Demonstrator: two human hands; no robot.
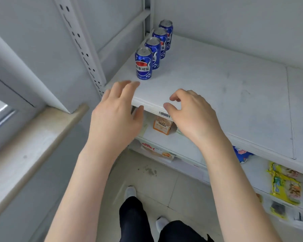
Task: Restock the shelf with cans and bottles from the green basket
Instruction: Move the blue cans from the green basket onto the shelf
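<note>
Before four upright cans (143,62), both empty hands (115,117), spread.

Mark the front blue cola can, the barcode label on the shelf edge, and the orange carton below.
Front blue metal cola can (143,66): head view, logo on its side.
White barcode label (164,114): head view, middle of the bars.
Orange cardboard carton (161,126): head view, front face.

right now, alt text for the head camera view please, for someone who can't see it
Four blue Pepsi cans stand upright in a single row at the left end of a white shelf. Both bare hands, left hand and right hand, hover open and empty over its front edge. Snack packets lie on lower shelves.
</note>
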